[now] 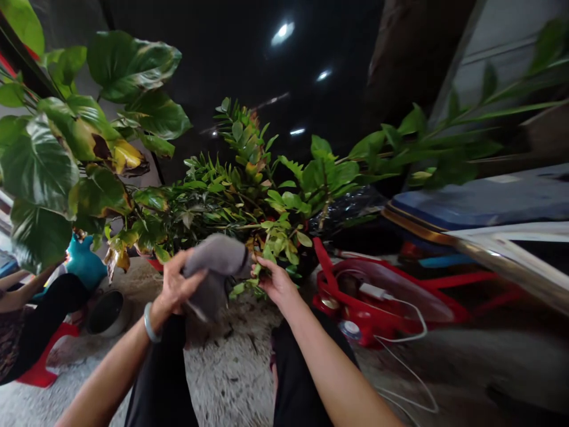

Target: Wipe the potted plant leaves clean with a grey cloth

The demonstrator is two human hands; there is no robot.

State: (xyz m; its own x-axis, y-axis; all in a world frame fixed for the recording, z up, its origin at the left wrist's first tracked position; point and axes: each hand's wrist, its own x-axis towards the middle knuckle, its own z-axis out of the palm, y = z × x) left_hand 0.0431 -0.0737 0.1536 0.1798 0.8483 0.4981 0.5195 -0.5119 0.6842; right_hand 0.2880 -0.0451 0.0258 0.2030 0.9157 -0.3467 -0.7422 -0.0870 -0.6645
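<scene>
A grey cloth hangs from my left hand, whose fingers are wrapped round its left side. A pale bangle circles that wrist. To its right, my right hand pinches a green leafy stem low at the front of a potted plant. The cloth's right end is close to my right fingertips; whether they touch is hard to tell. Small green leaves spread just above my right hand, some of them yellowish.
A large-leaved plant stands at the left, near a dark bucket and a seated person by a red stool. At the right are a red basket with a white cable and a blue-grey surface.
</scene>
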